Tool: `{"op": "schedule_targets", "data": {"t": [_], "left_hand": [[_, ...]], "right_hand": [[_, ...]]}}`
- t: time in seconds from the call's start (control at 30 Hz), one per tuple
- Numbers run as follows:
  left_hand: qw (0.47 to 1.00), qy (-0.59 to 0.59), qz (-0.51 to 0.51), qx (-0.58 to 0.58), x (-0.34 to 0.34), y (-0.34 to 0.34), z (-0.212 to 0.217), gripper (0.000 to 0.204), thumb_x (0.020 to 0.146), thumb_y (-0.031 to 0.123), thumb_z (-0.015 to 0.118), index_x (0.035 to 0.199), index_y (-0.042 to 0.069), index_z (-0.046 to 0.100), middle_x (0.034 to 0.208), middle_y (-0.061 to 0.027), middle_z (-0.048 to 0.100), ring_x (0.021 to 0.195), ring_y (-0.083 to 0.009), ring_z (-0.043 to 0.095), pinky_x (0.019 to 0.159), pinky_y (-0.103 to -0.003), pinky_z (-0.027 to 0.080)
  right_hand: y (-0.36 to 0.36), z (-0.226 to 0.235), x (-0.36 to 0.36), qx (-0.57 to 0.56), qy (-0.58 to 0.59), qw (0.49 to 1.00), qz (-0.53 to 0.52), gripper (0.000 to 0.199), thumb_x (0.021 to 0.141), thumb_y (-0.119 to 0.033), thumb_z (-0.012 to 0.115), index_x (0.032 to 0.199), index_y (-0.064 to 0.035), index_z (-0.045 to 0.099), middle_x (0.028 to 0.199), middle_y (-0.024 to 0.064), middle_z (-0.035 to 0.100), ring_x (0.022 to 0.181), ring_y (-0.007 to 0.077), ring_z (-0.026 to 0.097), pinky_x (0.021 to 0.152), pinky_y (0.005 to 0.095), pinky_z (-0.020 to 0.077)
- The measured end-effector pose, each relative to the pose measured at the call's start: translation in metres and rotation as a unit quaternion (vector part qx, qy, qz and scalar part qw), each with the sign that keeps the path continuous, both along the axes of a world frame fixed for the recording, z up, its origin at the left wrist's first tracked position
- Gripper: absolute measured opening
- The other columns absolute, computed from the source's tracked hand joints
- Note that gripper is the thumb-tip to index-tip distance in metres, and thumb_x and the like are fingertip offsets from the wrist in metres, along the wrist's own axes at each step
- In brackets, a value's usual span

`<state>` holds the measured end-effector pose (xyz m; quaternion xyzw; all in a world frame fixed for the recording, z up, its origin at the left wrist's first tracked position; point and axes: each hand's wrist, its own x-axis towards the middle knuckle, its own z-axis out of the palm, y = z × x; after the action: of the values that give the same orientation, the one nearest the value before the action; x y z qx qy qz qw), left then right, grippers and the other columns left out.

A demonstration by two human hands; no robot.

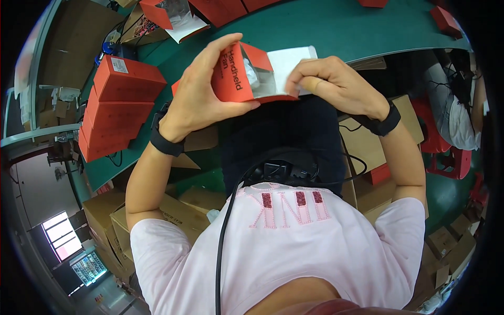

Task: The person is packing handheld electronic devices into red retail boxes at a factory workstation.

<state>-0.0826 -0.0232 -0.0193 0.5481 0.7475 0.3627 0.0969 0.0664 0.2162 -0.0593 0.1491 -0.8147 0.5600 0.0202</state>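
A small red carton [226, 79] is held over my lap near the table's front edge, its open end turned to the right. My left hand [194, 97] wraps round its left end, thumb along the near edge and fingers over the far side. Inside the carton lies something in whitish translucent wrapping [251, 74]; what it contains is hidden. A white-lined flap [287, 59] stands out from the open end. My right hand [338, 86] is at that flap, fingers curled and pinched against its edge. The fingertips are partly hidden behind the cardboard.
On the green table [346, 31], red cartons [123, 113] are stacked at the left. Another opened carton [184, 29] with clear wrapping lies at the back. A red box [446, 22] sits far right. Brown cardboard boxes [178, 215] and a red stool [454, 160] stand around me.
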Motion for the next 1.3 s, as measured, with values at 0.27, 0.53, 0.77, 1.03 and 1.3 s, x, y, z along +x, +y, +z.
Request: {"op": "schedule_targets", "data": {"t": [0.27, 0.53, 0.77, 1.03, 1.3], "left_hand": [[0.999, 0.029, -0.022, -0.03, -0.003, 0.001, 0.0, 0.093, 0.062, 0.024, 0.093, 0.142, 0.004, 0.049, 0.125, -0.0148, 0.06, 0.114, -0.0313, 0.06, 0.1, -0.039, 0.049], [0.999, 0.011, -0.021, -0.044, -0.005, 0.008, -0.006, 0.094, 0.064, 0.021, 0.093, 0.144, 0.003, 0.048, 0.131, -0.0138, 0.06, 0.116, -0.0245, 0.061, 0.1, -0.034, 0.049], [0.997, 0.058, -0.039, -0.031, -0.006, 0.007, -0.008, 0.092, 0.066, 0.03, 0.09, 0.142, 0.002, 0.046, 0.131, -0.019, 0.058, 0.122, -0.0357, 0.057, 0.106, -0.043, 0.045], [0.998, 0.06, 0.002, -0.034, -0.021, 0.002, -0.015, 0.095, 0.064, 0.03, 0.092, 0.144, 0.005, 0.047, 0.134, -0.0157, 0.058, 0.122, -0.0326, 0.058, 0.104, -0.04, 0.046], [0.996, 0.072, -0.009, -0.049, -0.019, 0.002, -0.018, 0.094, 0.065, 0.03, 0.091, 0.145, 0.006, 0.046, 0.134, -0.0162, 0.058, 0.122, -0.0335, 0.058, 0.105, -0.041, 0.046]], "right_hand": [[-0.032, -0.006, -0.005, 0.075, 0.056, 0.991, -0.096, 0.06, 0.092, -0.014, 0.071, 0.148, -0.0127, 0.052, 0.084, 0.0089, 0.066, 0.064, 0.0169, 0.055, 0.067, 0.0311, 0.0511], [-0.043, -0.02, -0.024, -0.046, 0.067, 0.983, -0.165, 0.053, 0.085, -0.01, 0.078, 0.135, -0.0066, 0.062, 0.094, 0.0024, 0.065, 0.071, 0.0072, 0.056, 0.067, 0.026, 0.0492], [-0.045, -0.02, -0.046, -0.085, 0.134, 0.97, -0.185, 0.018, 0.093, -0.005, 0.068, 0.109, 0.0006, 0.072, 0.086, 0.0022, 0.068, 0.078, 0.008, 0.06, 0.069, 0.0233, 0.0477], [-0.031, -0.019, -0.052, -0.144, -0.022, 0.981, -0.127, 0.021, 0.095, -0.006, 0.067, 0.115, 0.0009, 0.066, 0.089, 0.0025, 0.066, 0.076, 0.0071, 0.061, 0.068, 0.0225, 0.0498], [-0.035, -0.019, -0.063, -0.05, -0.021, 0.996, -0.073, 0.014, 0.093, -0.003, 0.067, 0.106, 0.0018, 0.068, 0.1, 0.001, 0.066, 0.081, 0.0073, 0.06, 0.072, 0.0245, 0.0502]]}}
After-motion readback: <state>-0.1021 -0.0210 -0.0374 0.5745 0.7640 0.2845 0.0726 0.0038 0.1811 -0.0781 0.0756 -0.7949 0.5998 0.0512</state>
